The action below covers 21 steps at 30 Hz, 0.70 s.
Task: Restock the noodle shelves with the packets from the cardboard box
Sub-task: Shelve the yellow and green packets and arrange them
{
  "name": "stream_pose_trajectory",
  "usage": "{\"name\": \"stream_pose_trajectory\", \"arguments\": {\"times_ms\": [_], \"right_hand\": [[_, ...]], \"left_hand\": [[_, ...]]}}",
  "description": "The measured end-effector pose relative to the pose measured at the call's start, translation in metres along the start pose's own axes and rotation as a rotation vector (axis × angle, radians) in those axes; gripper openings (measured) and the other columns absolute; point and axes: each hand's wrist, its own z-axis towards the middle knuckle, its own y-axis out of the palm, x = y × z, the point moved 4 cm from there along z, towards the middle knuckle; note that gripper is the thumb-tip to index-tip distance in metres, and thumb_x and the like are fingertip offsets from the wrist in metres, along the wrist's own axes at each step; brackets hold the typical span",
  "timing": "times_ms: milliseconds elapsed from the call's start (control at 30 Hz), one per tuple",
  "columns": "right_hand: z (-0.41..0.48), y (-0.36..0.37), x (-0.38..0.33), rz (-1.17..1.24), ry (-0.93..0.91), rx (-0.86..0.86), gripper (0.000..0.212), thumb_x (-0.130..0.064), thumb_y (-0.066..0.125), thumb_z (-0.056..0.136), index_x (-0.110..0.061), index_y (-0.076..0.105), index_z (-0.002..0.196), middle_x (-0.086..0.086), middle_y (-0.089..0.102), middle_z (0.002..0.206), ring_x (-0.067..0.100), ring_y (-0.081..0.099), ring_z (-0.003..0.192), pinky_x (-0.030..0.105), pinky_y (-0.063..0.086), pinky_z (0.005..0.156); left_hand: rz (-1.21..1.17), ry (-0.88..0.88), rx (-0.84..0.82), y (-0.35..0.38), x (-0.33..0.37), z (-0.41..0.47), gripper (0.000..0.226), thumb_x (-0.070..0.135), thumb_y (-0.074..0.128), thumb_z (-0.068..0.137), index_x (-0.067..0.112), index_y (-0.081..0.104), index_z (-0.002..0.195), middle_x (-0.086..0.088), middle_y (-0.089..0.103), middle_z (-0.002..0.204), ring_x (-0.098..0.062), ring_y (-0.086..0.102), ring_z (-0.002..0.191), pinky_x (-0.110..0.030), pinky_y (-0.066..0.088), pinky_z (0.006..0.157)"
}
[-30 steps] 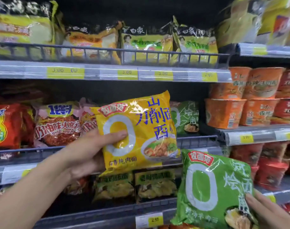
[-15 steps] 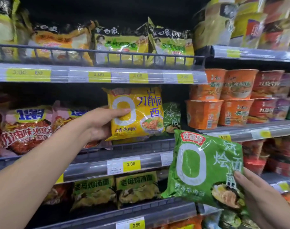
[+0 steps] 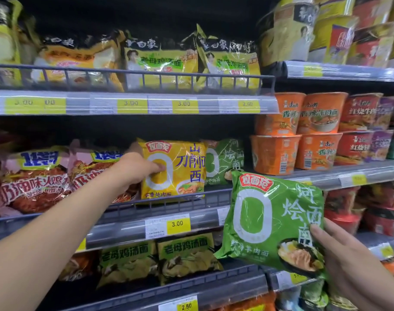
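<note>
Grey supermarket shelving point(image 3: 128, 212) with wire front rails and yellow price tags fills my view, stocked with noodle packets and orange cups. My left hand point(image 3: 133, 169) reaches to the middle shelf, thumb and fingers pinched on the left edge of an upright yellow plastic noodle packet point(image 3: 180, 169) just behind the rail. My right hand point(image 3: 346, 263) grips the lower right corner of a green plastic noodle packet point(image 3: 272, 221), held tilted in front of the shelves.
</note>
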Motion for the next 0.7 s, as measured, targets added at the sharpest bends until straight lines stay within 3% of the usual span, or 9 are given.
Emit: {"name": "stream_pose_trajectory", "arguments": {"times_ms": [67, 133, 200, 267, 300, 367, 467, 600, 700], "right_hand": [[-0.001, 0.005, -0.002, -0.007, -0.004, -0.018, 0.033, -0.012, 0.052, 0.093, -0.011, 0.065, 0.122, 0.010, 0.075, 0.116, 0.017, 0.075, 0.099, 0.024, 0.062, 0.065], [-0.003, 0.011, -0.004, -0.031, -0.003, -0.036, 0.030, -0.011, 0.049, 0.097, -0.012, 0.065, 0.121, 0.010, 0.076, 0.114, 0.018, 0.075, 0.098, 0.025, 0.062, 0.065], [-0.002, 0.014, -0.007, -0.067, -0.018, -0.036, 0.030, -0.012, 0.049, 0.097, -0.012, 0.066, 0.121, 0.009, 0.076, 0.115, 0.019, 0.074, 0.099, 0.026, 0.063, 0.071], [0.002, 0.018, -0.012, -0.131, -0.047, -0.033, 0.028, -0.014, 0.049, 0.097, -0.015, 0.066, 0.121, 0.007, 0.076, 0.114, 0.018, 0.074, 0.099, 0.030, 0.063, 0.077], [0.006, 0.019, -0.015, -0.167, -0.058, -0.034, 0.029, -0.017, 0.050, 0.097, -0.016, 0.065, 0.122, 0.006, 0.076, 0.115, 0.020, 0.074, 0.102, 0.037, 0.062, 0.085], [0.018, 0.028, -0.025, -0.202, -0.083, -0.055, 0.033, -0.022, 0.053, 0.096, -0.019, 0.063, 0.127, 0.005, 0.074, 0.119, 0.024, 0.071, 0.109, 0.046, 0.055, 0.096], [0.043, 0.046, -0.046, -0.200, -0.142, -0.124, 0.033, -0.024, 0.052, 0.099, -0.018, 0.061, 0.130, 0.006, 0.073, 0.123, 0.024, 0.070, 0.113, 0.039, 0.056, 0.095], [0.075, 0.068, -0.077, -0.360, -0.295, -0.099, 0.020, -0.024, 0.055, 0.102, -0.025, 0.068, 0.116, -0.004, 0.076, 0.109, 0.012, 0.072, 0.096, 0.025, 0.058, 0.072], [0.100, 0.066, -0.092, -0.694, -0.493, 0.132, 0.017, -0.029, 0.066, 0.096, -0.032, 0.067, 0.113, -0.008, 0.070, 0.098, 0.013, 0.065, 0.091, 0.037, 0.056, 0.084]], "left_hand": [[0.171, 0.072, 0.038, -0.003, 0.007, -0.001, 0.113, 0.040, 0.084, 0.073, 0.011, 0.011, 0.155, -0.020, 0.048, 0.144, -0.036, 0.054, 0.125, -0.042, 0.050, 0.100], [0.328, 0.173, 0.107, -0.006, 0.010, -0.006, 0.127, 0.039, 0.083, 0.074, 0.017, -0.010, 0.157, -0.024, 0.029, 0.155, -0.039, 0.042, 0.137, -0.044, 0.043, 0.105], [0.559, 0.308, 0.210, -0.006, 0.015, -0.016, 0.117, 0.044, 0.078, 0.076, 0.022, -0.003, 0.158, -0.019, 0.026, 0.155, -0.040, 0.034, 0.140, -0.048, 0.041, 0.108], [0.683, 0.529, 0.344, -0.003, 0.030, -0.030, 0.088, 0.049, 0.070, 0.079, 0.027, 0.028, 0.153, -0.007, 0.037, 0.151, -0.033, 0.039, 0.135, -0.047, 0.044, 0.105], [0.610, 0.623, 0.324, 0.001, 0.039, -0.040, 0.067, 0.050, 0.066, 0.083, 0.031, 0.046, 0.143, 0.000, 0.048, 0.143, -0.027, 0.047, 0.127, -0.044, 0.047, 0.101], [0.224, 0.618, 0.026, 0.017, 0.055, -0.055, 0.032, 0.055, 0.059, 0.088, 0.039, 0.067, 0.115, 0.014, 0.066, 0.115, -0.014, 0.064, 0.103, -0.037, 0.054, 0.088], [-0.176, 0.459, -0.425, 0.049, 0.067, -0.065, 0.031, 0.055, 0.064, 0.084, 0.035, 0.072, 0.106, 0.014, 0.074, 0.093, -0.012, 0.070, 0.082, -0.041, 0.060, 0.072], [-0.364, 0.442, -0.359, 0.052, 0.077, -0.057, 0.031, 0.037, 0.077, 0.082, 0.027, 0.068, 0.110, 0.003, 0.076, 0.104, -0.031, 0.072, 0.094, -0.034, 0.059, 0.069], [-0.351, 0.412, -0.234, 0.054, 0.079, -0.053, 0.036, 0.034, 0.083, 0.077, 0.027, 0.062, 0.105, 0.007, 0.073, 0.100, -0.020, 0.073, 0.087, -0.031, 0.063, 0.065]]}}
